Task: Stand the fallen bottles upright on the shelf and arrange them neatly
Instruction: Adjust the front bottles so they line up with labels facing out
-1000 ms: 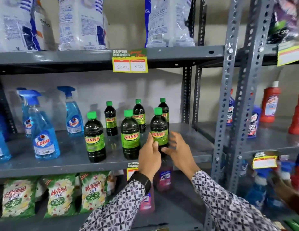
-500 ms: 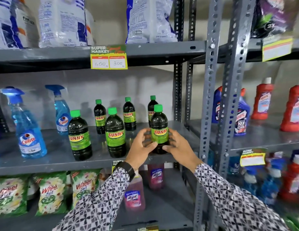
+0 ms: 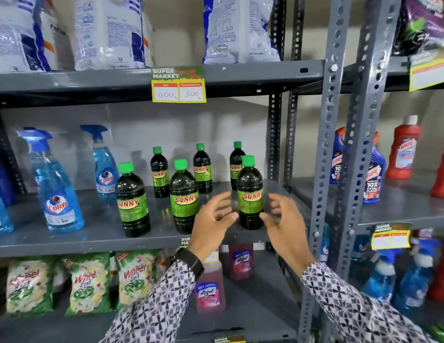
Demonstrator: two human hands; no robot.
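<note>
Several dark Sunny bottles with green caps stand upright on the grey middle shelf point(image 3: 92, 237). Three form a front row: left point(image 3: 131, 204), middle point(image 3: 183, 199) and right point(image 3: 250, 194). Three smaller-looking ones stand behind: point(image 3: 159, 173), point(image 3: 202, 169), point(image 3: 235, 162). My left hand point(image 3: 213, 224) hovers just left of the right front bottle, fingers spread, apart from it. My right hand point(image 3: 283, 219) hovers just right of that bottle, fingers apart, holding nothing.
Blue Colin spray bottles point(image 3: 56, 189) stand at the shelf's left. A perforated grey upright point(image 3: 325, 149) rises right of my hands. Harpic bottles point(image 3: 374, 174) sit on the neighbouring shelf. White bags point(image 3: 107, 30) lie above; Wheel packs point(image 3: 87, 283) and pink Lizol bottles point(image 3: 211, 285) stand below.
Both hands held the right front Sunny bottle half a second ago; they have let go and drawn slightly apart from it. The bottle stays upright at the shelf's right front.
</note>
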